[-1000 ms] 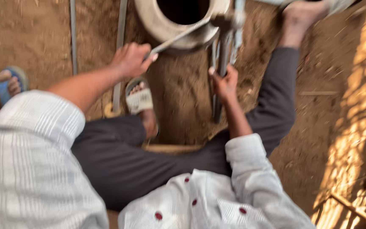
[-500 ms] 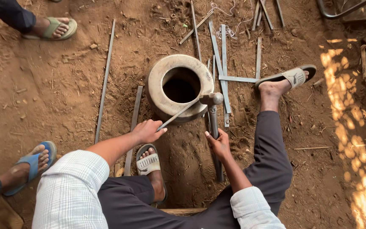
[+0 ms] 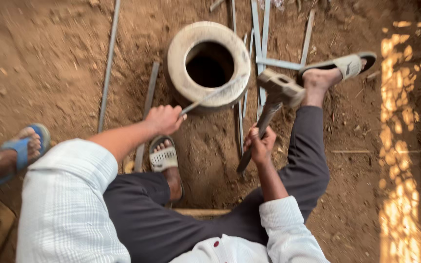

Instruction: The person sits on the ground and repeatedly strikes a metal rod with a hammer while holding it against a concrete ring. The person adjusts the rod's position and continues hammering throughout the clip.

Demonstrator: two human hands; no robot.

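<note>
Left hand (image 3: 164,119) closed on a thin metal strip (image 3: 210,96) laid across the rim of the hollow cylindrical block (image 3: 181,78). Right hand (image 3: 260,144) grips a raised hammer (image 3: 278,90). Strip looks unflattened; striking not yet landed. 1 sandalled foot (image 3: 164,158) sits beside.

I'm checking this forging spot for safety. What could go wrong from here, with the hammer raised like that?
1. The right hand holds the hammer raised above the thin metal strip that the left hand steadies on the ring-shaped block; a glancing blow might jar the strip or reach those fingers.
2. The sandalled foot lies close beside the hammer head, so a miss could hit it.
3. Loose metal bars nearby could trip someone.
</note>
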